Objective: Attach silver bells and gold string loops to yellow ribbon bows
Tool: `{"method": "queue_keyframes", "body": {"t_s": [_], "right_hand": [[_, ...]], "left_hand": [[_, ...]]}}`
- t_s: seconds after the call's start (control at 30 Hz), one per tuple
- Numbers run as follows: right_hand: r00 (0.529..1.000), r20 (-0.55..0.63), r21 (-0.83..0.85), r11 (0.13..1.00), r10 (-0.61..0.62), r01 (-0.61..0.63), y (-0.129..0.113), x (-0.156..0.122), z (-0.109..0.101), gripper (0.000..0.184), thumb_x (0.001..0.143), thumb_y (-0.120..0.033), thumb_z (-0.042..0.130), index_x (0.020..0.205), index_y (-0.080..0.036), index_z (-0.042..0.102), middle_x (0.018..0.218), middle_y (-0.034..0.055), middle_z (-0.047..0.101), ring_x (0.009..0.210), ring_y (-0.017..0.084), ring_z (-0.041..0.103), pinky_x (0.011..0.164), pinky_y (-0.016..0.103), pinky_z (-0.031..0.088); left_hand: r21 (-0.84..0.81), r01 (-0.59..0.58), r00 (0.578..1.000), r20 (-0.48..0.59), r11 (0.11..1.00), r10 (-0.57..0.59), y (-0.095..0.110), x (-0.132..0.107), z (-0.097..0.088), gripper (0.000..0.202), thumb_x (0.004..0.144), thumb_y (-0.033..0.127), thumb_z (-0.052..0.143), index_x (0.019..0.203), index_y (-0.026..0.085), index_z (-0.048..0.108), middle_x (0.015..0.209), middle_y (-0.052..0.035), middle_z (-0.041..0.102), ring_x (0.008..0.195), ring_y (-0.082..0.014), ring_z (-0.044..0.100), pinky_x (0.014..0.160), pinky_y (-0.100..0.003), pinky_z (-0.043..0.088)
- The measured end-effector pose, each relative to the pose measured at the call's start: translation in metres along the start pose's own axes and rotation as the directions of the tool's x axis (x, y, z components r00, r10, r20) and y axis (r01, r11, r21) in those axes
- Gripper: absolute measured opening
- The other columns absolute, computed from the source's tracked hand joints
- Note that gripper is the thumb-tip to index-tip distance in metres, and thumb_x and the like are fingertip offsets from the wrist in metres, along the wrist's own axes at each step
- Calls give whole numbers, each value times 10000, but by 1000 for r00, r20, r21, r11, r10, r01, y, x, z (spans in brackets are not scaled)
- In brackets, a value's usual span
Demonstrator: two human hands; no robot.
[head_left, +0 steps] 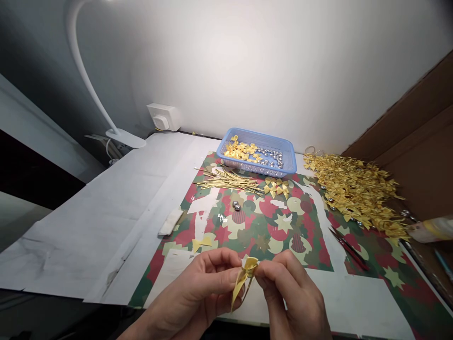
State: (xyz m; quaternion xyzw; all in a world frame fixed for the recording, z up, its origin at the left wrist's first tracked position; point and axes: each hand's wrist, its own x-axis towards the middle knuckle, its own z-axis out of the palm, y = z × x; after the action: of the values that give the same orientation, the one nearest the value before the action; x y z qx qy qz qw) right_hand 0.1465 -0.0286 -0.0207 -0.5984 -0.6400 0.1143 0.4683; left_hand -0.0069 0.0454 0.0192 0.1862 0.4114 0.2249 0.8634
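Observation:
A yellow ribbon bow (251, 263) with hanging tails is held up between my hands near the table's front edge. My left hand (215, 278) pinches it between thumb and fingers from the left. On the other side, the closed thumb and fingertips of my right hand (288, 288) meet at the bow's knot; whatever small part they grip there is hidden. A loose yellow ribbon piece (201, 243) lies just beyond my left hand. Farther off are a couple of silver bells (236, 206), a bundle of gold twist ties (230, 180) and several small yellow bows (276, 187).
A blue plastic basket (292, 163) holds bows and silver balls. At right lies a heap of finished-looking yellow bows (357, 189), with dark-bladed tweezers (350, 249) before it. A white lamp (125, 138) stands back left; a folded white cloth (170, 223) lies left of the patterned sheet.

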Motion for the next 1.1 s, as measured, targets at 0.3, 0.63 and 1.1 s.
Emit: {"method": "queue_keyframes", "body": {"t_s": [0.3,0.63,1.1], "right_hand": [[999,9,-3,999,-51,51,1,3,-3,209,940,-73,467,916,-228,606,718,-9,396,635,143,449,560,261,353],[990,48,-13,991,-134,134,3,7,-8,230,922,-27,474,948,-218,599,721,-7,383,639,147,424,562,267,340],[998,-5,33,997,-68,68,3,3,-1,163,964,-120,489,902,-230,592,740,4,518,628,138,503,570,244,401]], "left_hand": [[16,-3,1000,26,1000,2,1,-1,2,169,684,192,885,688,155,720,594,4,644,531,-71,507,529,-157,446],[65,-17,1000,-2,998,18,2,-4,-1,165,685,179,878,699,171,714,623,22,628,542,-65,490,535,-151,439],[134,-96,995,-23,986,100,-3,-3,1,192,689,257,874,724,184,700,672,12,647,627,-106,539,607,-193,474]]}}
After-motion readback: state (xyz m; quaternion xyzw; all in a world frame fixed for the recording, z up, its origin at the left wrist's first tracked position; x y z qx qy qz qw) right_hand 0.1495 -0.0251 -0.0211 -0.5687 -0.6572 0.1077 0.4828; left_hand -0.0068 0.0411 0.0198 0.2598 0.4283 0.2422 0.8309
